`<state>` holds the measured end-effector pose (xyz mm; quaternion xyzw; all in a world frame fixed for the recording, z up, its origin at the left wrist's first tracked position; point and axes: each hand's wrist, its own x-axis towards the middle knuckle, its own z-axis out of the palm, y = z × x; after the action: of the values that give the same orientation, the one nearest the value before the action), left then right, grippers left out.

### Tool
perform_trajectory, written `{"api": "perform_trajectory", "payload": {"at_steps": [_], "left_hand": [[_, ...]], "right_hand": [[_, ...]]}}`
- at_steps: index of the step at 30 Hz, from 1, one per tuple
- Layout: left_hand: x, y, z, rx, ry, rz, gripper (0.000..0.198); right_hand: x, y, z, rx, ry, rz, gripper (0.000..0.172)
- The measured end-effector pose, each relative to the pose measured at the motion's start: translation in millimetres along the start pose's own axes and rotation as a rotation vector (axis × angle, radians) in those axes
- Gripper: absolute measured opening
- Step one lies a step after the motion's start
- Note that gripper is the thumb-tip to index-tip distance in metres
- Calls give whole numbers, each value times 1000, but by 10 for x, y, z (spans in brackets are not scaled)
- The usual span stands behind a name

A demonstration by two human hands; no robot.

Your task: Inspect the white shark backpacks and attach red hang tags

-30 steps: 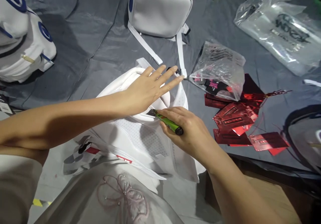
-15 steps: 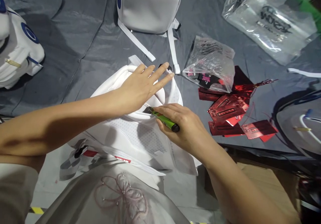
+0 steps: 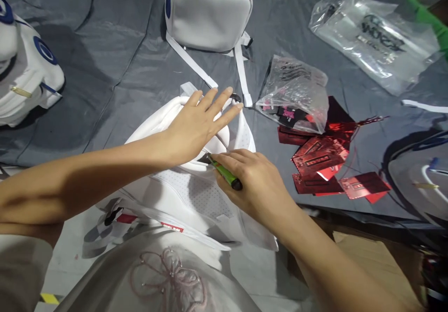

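A white backpack (image 3: 189,190) lies across my lap and the table edge, its dotted mesh side turned up. On its upper part my left hand (image 3: 199,125) rests palm down with the fingers spread, holding nothing. Just below it, my right hand (image 3: 245,176) is closed around a slim green tool (image 3: 224,173) with a black end; it looks like a utility knife. The tool's dark, thin tip points up and left to a fold of the bag beside my left wrist. My right fingers hide part of the handle.
Another white backpack (image 3: 212,16) stands ahead, straps toward me; more bags (image 3: 38,69) are at left and right. On the right lie a clear pouch with black pieces (image 3: 297,93), red tags (image 3: 320,156) and a large plastic bag (image 3: 381,41). A cardboard box (image 3: 374,265) is below the table.
My right hand and the green tool have shifted slightly left and down relative to the bag. My left hand stays spread on the backpack. The whole view has tilted a little.
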<state>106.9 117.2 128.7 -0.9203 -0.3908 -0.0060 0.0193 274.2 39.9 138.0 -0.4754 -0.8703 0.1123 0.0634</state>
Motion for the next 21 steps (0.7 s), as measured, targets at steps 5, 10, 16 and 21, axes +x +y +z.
{"api": "perform_trajectory", "payload": {"at_steps": [5, 10, 16, 21], "left_hand": [[2, 12, 5, 73, -14, -34, 86], [-2, 22, 0, 89, -17, -31, 83], [23, -3, -20, -5, -26, -37, 84], [-28, -29, -146, 66, -54, 30, 85]], "right_hand": [[-88, 53, 21, 9, 63, -37, 27], [-81, 128, 4, 222, 60, -7, 26], [4, 84, 81, 275, 83, 15, 24], [-25, 52, 152, 165, 132, 25, 26]]}}
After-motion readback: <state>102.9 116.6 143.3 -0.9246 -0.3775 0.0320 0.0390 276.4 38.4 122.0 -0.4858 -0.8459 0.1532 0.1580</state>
